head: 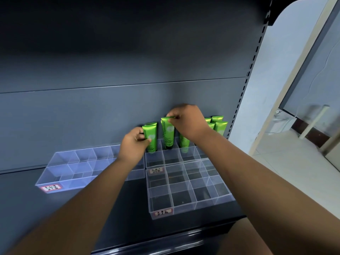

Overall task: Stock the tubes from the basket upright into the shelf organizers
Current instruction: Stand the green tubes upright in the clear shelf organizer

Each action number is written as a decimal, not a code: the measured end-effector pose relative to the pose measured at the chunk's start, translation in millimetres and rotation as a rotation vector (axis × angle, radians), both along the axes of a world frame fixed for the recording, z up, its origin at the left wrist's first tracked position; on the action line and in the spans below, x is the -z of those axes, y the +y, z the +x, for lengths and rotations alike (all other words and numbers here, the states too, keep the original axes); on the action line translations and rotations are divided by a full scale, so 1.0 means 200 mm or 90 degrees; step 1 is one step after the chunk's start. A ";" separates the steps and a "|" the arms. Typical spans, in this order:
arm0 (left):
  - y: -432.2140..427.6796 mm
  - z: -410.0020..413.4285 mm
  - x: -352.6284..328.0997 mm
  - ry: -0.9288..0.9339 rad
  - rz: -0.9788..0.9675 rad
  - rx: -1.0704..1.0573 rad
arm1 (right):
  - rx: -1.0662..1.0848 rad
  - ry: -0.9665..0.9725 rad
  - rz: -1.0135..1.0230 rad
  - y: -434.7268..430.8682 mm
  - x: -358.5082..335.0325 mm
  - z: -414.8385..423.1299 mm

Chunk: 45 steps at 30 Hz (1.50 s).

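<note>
green tubes went in at the shelf's back edge, right hand (187, 122) pinching one tube (168, 133) by its crimp to drop it straight, left hand (133, 146) gripping another tube (151, 138) to steady it.

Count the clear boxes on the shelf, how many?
3. One box lies on the left, one box at the front right, and one box behind it holds the green tubes. The arms may hide more.

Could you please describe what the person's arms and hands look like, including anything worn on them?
Both hands, left and right, are bare: no gloves, rings, watch or wristbands show. The forearms are uncovered as far as the frame's edge, with no sleeves, markings or cables in view.
</note>
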<state>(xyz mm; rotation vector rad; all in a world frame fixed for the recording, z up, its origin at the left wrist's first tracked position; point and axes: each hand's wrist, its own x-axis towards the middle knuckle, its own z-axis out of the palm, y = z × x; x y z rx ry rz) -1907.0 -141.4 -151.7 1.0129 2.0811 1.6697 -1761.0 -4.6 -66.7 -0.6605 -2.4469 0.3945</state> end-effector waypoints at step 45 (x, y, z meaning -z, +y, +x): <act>-0.05 0.03 0.04 0.062 -0.128 -0.012 | 0.087 -0.142 0.038 0.01 0.20 -0.04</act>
